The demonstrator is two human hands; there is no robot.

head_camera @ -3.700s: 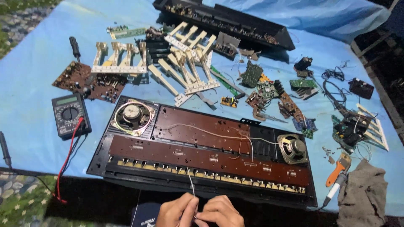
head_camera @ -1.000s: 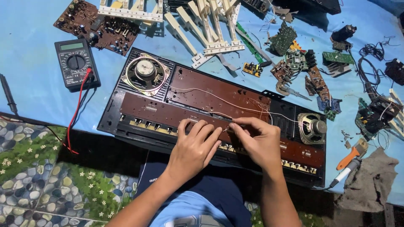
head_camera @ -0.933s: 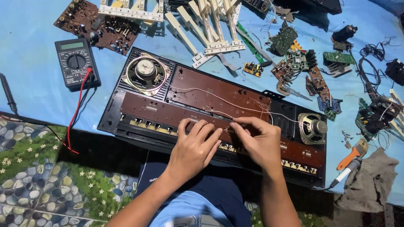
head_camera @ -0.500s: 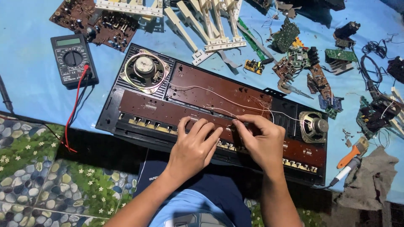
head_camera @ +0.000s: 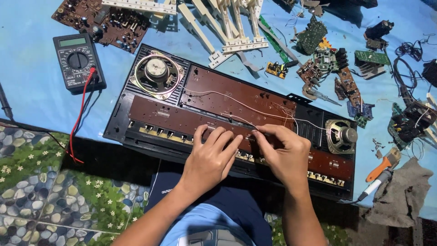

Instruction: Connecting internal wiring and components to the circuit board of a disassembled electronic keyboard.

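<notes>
- Your left hand [head_camera: 210, 159] lies flat, fingers spread, on the long brown circuit board [head_camera: 182, 120] inside the opened keyboard case [head_camera: 119, 119]. It presses down and grips nothing.
- Your right hand [head_camera: 284, 152] is just beside it, fingertips pinched on the board near a thin white wire [head_camera: 236, 101]. Can't tell whether it actually has the wire.
- The case sits on the blue sheet [head_camera: 27, 86] right in front of you. Its long axis runs left to right, dropping a bit toward your right, with a speaker [head_camera: 157, 74] at the left end and another speaker [head_camera: 341, 135] at the right.
- My guess is the board is stiff but thin and brittle, and the wires snap easily. Hold it by the edges, not the parts.
- A black multimeter [head_camera: 78, 61] sits off to the left, with loose green boards [head_camera: 314, 36] up top.
</notes>
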